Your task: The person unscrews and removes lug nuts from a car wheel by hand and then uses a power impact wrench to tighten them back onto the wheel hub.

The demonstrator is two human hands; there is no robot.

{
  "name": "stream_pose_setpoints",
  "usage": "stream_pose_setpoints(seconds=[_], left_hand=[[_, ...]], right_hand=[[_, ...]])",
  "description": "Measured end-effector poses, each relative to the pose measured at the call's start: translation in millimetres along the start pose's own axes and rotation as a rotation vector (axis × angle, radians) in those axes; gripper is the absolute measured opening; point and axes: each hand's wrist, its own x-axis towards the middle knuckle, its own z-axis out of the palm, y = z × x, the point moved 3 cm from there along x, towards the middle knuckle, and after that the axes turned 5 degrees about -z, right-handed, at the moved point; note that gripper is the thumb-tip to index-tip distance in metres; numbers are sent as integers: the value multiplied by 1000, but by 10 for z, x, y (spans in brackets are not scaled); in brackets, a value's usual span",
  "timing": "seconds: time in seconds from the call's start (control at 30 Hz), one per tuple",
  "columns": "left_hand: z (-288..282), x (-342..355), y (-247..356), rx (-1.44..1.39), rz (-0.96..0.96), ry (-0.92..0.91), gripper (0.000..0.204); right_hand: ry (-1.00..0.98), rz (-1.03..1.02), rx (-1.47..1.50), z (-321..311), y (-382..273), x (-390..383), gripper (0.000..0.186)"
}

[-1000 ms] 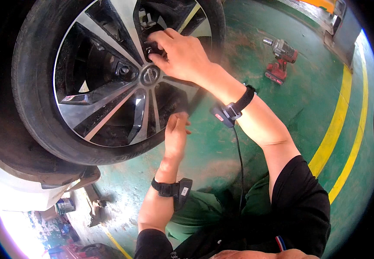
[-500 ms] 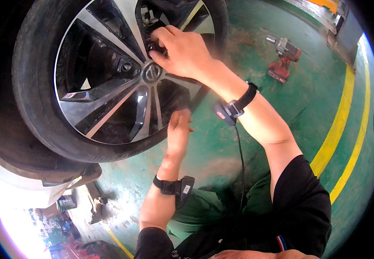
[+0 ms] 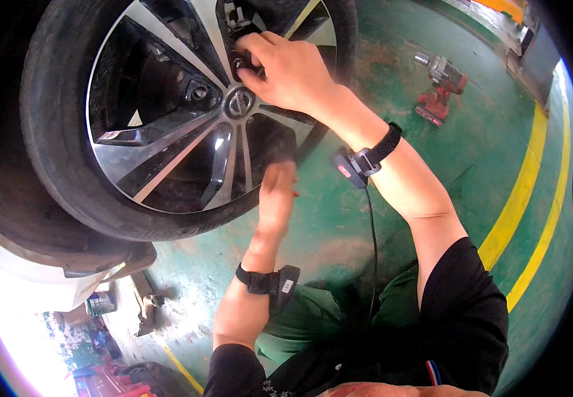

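An alloy wheel (image 3: 127, 155) with a black tyre (image 3: 58, 172) is in front of me at upper left, with a centre cap (image 3: 238, 102) on its hub. My right hand (image 3: 289, 73) reaches into the bolt-hole area just above that cap, fingers closed around a small dark piece that I cannot make out. My left hand (image 3: 276, 195) is raised at the wheel's lower right, beside the tyre; its fingertips are blurred and partly lost against the dark rubber. Black devices (image 3: 352, 163) are strapped to both wrists.
A red cordless impact wrench (image 3: 440, 92) lies on the green floor (image 3: 432, 152) at upper right, near yellow lines (image 3: 518, 205) and a metal post (image 3: 525, 59). A white body panel (image 3: 35, 278) is below the wheel at left, with a can (image 3: 101, 303) and red objects (image 3: 101, 380) beyond.
The wheel has shifted a little up and right in the view, and both hands have moved up and right with it. My right fingers stay at the same spot above the hub.
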Motion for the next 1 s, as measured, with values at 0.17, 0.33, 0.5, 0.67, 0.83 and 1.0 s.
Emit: stream_pose_setpoints(seconds=[0.17,0.33,0.5,0.67,0.83,1.0], left_hand=[[-17,27,-38,34,49,-39,31],[0,0,30,52,32,-44,33],[29,25,-16,46,12,-54,34],[-47,29,-38,51,32,-38,33],[104,4,11,9,10,-71,34],[275,48,52,45,-48,-117,33]], right_hand=[[-81,2,-113,3,-39,-17,20],[-15,-44,2,-21,-42,31,19],[37,-14,-1,43,-44,8,14],[287,57,85,-312,524,-277,15],[-329,310,-294,-555,2068,-1901,24],[-938,759,-295,-777,2517,-3460,57]])
